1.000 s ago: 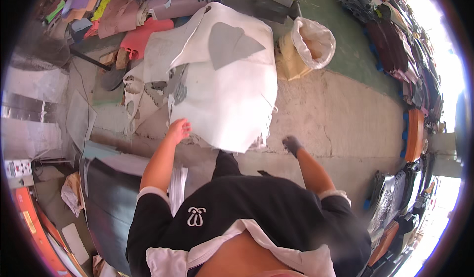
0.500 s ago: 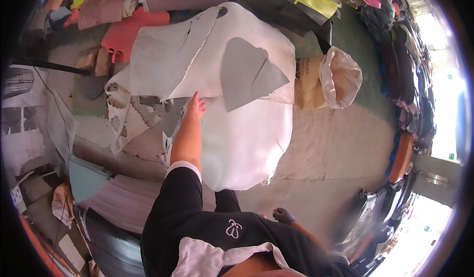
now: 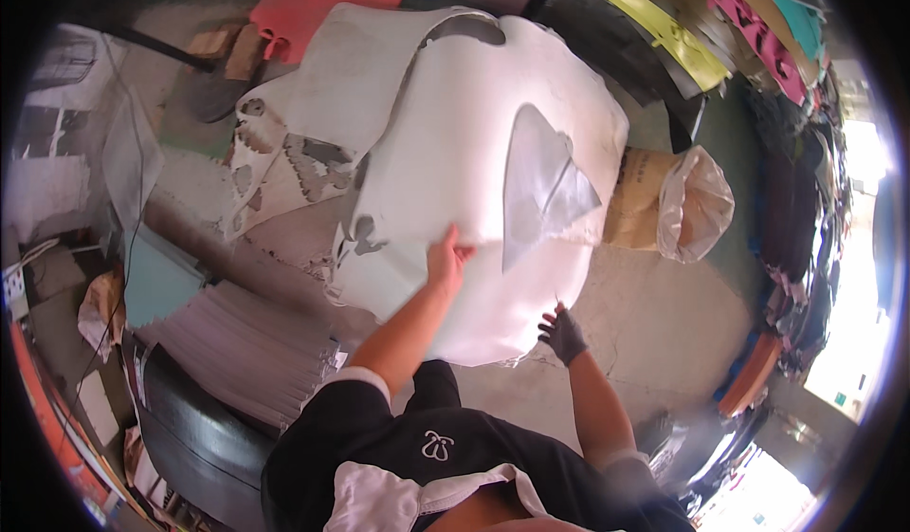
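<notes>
A large, white, leather-like sheet (image 3: 445,143) with an irregular outline and torn holes lies over a broad pile in front of me. My bare left hand (image 3: 449,259) is closed on its near edge, about the middle of the pile. Another white sheet (image 3: 483,295) shows below that edge. On the upper sheet, right of my left hand, rests a creased grey fan-shaped piece (image 3: 540,191). My right hand (image 3: 564,336), in a dark glove with bare fingertips, is open beside the pile's lower right edge, fingers apart. Whether its fingertips touch the sheet, I cannot tell.
A brown paper sack (image 3: 654,200) with a pale open mouth stands right of the pile. Ragged white scraps (image 3: 284,167) lie left. A stack of greyish sheets (image 3: 246,352) sits at lower left. Red (image 3: 318,6) and yellow (image 3: 654,25) sheets lie at the far side.
My left hand has moved right and nearer, drawing the upper white sheet along, which now bulges. My right hand has come up from my body to the pile. The view has shifted.
</notes>
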A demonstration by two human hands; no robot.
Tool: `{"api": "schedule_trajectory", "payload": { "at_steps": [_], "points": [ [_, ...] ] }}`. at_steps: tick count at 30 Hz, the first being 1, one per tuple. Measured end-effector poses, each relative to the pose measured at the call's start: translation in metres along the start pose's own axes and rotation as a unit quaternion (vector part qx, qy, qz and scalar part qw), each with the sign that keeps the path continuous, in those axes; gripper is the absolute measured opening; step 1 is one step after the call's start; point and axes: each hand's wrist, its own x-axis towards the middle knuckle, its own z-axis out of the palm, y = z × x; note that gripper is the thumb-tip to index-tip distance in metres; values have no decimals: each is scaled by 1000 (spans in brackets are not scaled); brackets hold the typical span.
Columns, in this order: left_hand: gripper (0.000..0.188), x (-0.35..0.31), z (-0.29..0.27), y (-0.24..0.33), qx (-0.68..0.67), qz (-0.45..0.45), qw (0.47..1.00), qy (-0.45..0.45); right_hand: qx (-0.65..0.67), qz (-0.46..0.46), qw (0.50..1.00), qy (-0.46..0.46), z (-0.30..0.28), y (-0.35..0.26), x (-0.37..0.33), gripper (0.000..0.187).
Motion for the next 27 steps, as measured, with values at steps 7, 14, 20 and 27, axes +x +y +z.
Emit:
{"api": "schedule_trajectory", "payload": {
  "at_steps": [7, 14, 20, 27],
  "points": [
    [36, -141, -27, 23, 123, 32, 992, -13, 300, 247, 915, -111, 79, 16, 30, 55],
    [27, -200, -53, 32, 357, 163, 920, -14, 205, 44, 959, -192, 41, -18, -27, 27],
    [30, -257, -73, 13, 250, -27, 966, -61, 156, -263, 945, -114, 17, -159, -161, 10],
    [39, -290, -61, -12, 141, -226, 952, -150, 90, -479, 814, -315, 72, -321, -312, 31]
  ]
}}
